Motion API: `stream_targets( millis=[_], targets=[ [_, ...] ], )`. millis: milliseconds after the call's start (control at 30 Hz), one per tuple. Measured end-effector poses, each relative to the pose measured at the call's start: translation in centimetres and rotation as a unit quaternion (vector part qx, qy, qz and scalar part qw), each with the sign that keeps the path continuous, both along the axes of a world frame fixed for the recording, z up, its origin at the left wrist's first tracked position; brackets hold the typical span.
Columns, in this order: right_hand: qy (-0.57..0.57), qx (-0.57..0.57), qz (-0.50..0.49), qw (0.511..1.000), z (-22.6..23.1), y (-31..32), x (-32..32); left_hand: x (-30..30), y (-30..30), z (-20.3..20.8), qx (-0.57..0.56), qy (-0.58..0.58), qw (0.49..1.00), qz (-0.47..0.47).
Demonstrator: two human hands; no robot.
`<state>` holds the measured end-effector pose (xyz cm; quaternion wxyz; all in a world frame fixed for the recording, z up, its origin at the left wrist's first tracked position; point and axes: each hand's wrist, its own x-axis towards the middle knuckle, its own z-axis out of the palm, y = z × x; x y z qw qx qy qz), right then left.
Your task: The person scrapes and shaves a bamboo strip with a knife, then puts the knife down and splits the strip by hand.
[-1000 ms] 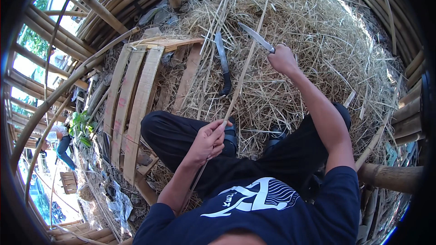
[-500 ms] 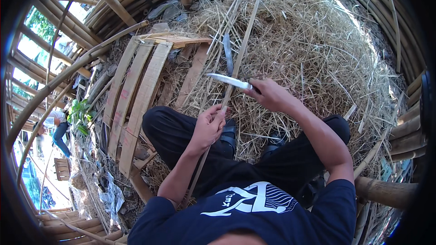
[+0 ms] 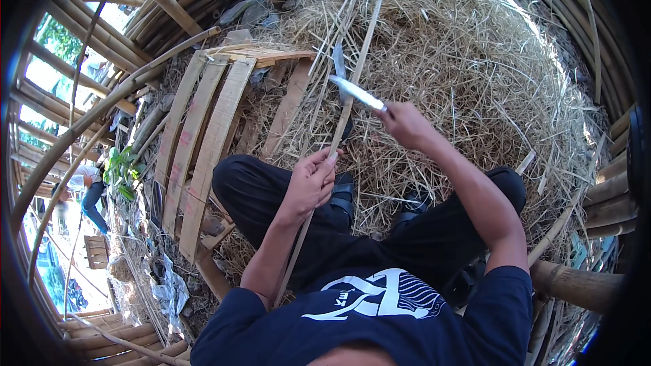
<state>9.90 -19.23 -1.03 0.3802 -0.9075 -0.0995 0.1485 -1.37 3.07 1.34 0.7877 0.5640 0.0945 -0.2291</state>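
A long, thin bamboo strip (image 3: 364, 54) runs from beside my lap out over the straw. My left hand (image 3: 312, 183) is closed round it in front of my knees. My right hand (image 3: 405, 124) grips the handle of a knife (image 3: 357, 92); its bright blade lies across the strip, pointing up and left. Beneath the strip, a second blade with a dark handle (image 3: 339, 61) rests on the straw. Several other thin bamboo strips (image 3: 330, 47) lie just left of it.
Dry straw (image 3: 461, 81) covers the ground ahead. A slatted wooden crate (image 3: 220, 122) stands to my left. Bamboo poles (image 3: 569, 285) enclose the space, one jutting in at my right. Beyond the left-hand poles, another person (image 3: 93, 196) bends down.
My right hand has moved the knife away from me along the strip, and its blade is tilted more steeply. The strip's far end has shifted slightly left. My left hand keeps its hold.
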Motion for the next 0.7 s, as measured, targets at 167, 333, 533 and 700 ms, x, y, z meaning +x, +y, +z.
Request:
stream_targets(
  millis=[167, 333, 533, 700],
  targets=[
    [-0.012, 0.038, 0.059, 0.997, 2.0, 0.1, -1.2, -0.5, 0.7, 0.6, 0.055, -0.022, 0.998, 0.022],
    [0.112, 0.289, 0.026, 0.95, 1.7, 3.5, -3.9, 0.2, -0.3, 0.2, 0.032, -0.038, 0.999, -0.005],
    [0.112, 0.372, -0.108, 0.915, 0.3, 3.0, -2.3, -1.4, -1.6, 0.4, 0.014, -0.006, 0.998, -0.059],
    [-0.012, 0.237, -0.073, 0.969, 0.8, 2.4, -2.0, -1.9, -1.4, -0.3, 0.042, -0.007, 0.999, -0.031]
  ],
)
